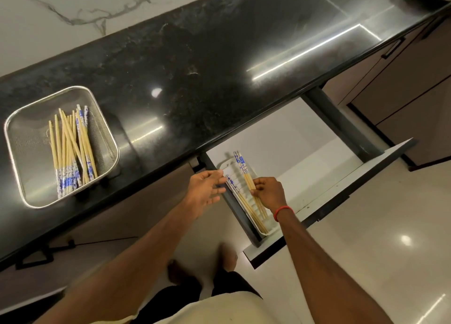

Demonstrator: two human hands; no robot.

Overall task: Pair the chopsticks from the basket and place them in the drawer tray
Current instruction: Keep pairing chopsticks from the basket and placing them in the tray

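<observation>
1. Weight is seeming slight: the held pair (244, 171) is looking like two thin, stiff wooden sticks. A fingertip pinch should be enough, and gentle handling is unlikely to be bending or snapping them.
2. Slipping is looking the likelier trouble. The sticks are appearing smooth and narrow, so one may be sliding or rolling against the other unless both are being pressed together.
3. The right hand (268, 193) is pinching the held pair between thumb and curled fingers, on the bare wood around mid-length. I am judging that the best place, since the pair should be balancing there without tipping.
4. The left hand (205, 189) is holding nothing, with its fingers spread and nearly straight. It is hovering just left of the tray (269, 233); whether its fingertips are touching the rim I cannot tell.
5. The held pair is sitting low over the tray inside the open drawer (305, 138). It is just right of the laid pair (246, 206), which is lying along the tray's left side.
6. The held pair's long axis is running along the tray's length, from far left to near right. Its blue-patterned ends are pointing far and its bare tips are pointing near. The laid pair is pointing the same way.
7. The loose sticks (70, 150) are lying in the basket (29, 148) on the table (195, 67), well to the left of the drawer. They are fanning roughly far to near, most with patterned ends near and a few with them far. Some will probably be needing an end-for-end turn before pairing.
</observation>
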